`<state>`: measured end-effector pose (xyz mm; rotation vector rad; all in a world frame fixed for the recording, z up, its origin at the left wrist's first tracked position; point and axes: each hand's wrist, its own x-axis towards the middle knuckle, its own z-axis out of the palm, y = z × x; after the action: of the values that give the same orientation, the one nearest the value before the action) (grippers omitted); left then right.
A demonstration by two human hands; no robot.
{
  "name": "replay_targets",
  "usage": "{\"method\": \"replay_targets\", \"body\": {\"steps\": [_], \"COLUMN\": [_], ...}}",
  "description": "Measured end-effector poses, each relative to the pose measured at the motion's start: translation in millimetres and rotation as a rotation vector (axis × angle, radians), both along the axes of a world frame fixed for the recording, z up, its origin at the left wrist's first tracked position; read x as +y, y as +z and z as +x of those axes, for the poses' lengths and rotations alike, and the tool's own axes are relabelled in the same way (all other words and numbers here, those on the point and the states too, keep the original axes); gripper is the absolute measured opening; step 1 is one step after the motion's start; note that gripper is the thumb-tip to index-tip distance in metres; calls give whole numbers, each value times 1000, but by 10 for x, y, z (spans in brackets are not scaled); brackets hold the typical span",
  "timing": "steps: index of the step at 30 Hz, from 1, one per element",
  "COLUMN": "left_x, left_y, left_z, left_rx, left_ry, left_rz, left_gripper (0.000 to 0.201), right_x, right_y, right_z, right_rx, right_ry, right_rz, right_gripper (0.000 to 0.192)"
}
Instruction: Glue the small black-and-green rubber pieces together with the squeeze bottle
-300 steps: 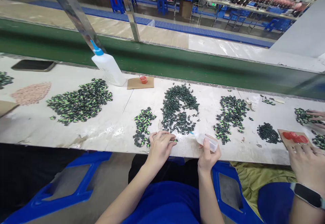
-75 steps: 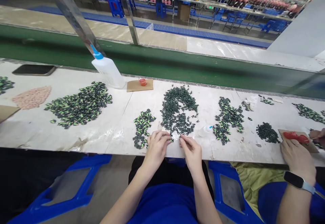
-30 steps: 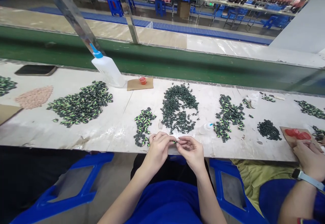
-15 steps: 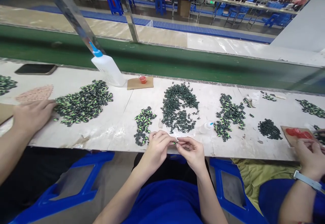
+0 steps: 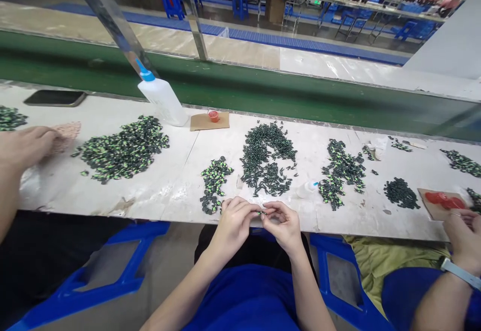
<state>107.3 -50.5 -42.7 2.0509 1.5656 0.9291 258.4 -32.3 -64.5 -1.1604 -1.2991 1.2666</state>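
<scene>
The small part (image 5: 262, 213) pinched between the two hands is dark with a bit of bright green. At 12 o'clock from it lies a pile of dark green parts (image 5: 267, 158). At 10 o'clock sits a white squeeze bottle (image 5: 162, 100) with a blue tip, and a little red cap (image 5: 213, 115) rests on brown cardboard (image 5: 203, 121).

We wear a bright blue top that covers the lap and chest below our hands. Both forearms are bare up to the elbows, no sleeves reaching them. Our left hand (image 5: 233, 222) and right hand (image 5: 283, 224) carry no gloves, rings or watch.
</scene>
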Motion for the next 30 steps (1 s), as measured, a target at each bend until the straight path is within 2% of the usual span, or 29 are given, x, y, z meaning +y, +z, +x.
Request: {"method": "replay_targets", "body": {"steps": [2,5,8,9,13,15,17,20,22,25,30], "left_x": [0,16,47,60,131,180,235,313,356,398,424], "left_y": [-21,-34,-37,-37,-14,3,3,-40,-74,-83,-43], "left_z": [77,169,102,36,-325,-475,-569,-626,-635,-631,-628], "left_rx": [-44,-92,-50,-14,151,224,289,368,396,407,438], "left_ry": [15,-34,-22,24,298,335,270,171,165,149,127], "left_rz": [-55,-116,-105,-83,21,34,15,-11,-28,-54,-75], "left_gripper": [23,21,24,24,19,21,25,30,31,31,25], "right_x": [27,51,54,60,154,222,274,307,318,344,378], "right_y": [20,85,120,115,47,29,28,13,-31,-109,-111], "right_z": [76,266,547,656,1053,1159,1184,1120,1052,958,844], "right_rx": [-8,-73,-186,-216,-287,-345,-478,-752,-887,-959,-887], "right_ry": [37,104,28,-60,-744,-874,-847,-650,-538,-488,-447], "right_rz": [40,84,118,130,205,221,286,408,438,473,501], "right_gripper": [15,14,13,14,30,41,50,63,65,53,34]}}
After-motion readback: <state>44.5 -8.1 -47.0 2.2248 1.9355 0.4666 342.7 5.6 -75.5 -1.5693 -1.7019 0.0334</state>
